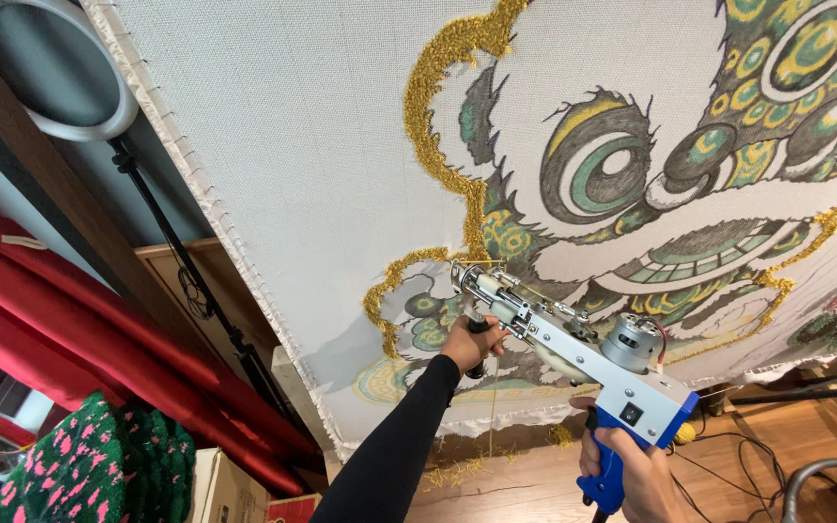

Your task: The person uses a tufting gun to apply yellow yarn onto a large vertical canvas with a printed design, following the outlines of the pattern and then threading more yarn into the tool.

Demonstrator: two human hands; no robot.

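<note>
A silver tufting gun [573,344] with a blue grip points its tip at a stretched white cloth [293,165]. The cloth bears a drawn lion-dance face outlined in gold yarn [438,107]. My left hand [470,341], in a black sleeve, grips the gun's black front handle close to the cloth. My right hand [636,475] holds the blue rear grip at the bottom of the view. The needle tip [459,271] touches the cloth beside the gold line. A thin gold yarn runs along the gun toward the tip.
A ring light on a black stand [60,73] is at the upper left, behind a dark wooden frame beam [60,184]. Red fabric [99,320] and a green-pink tufted piece [99,465] lie at the lower left. Cables cross the wooden floor [728,446] and yarn scraps lie on it.
</note>
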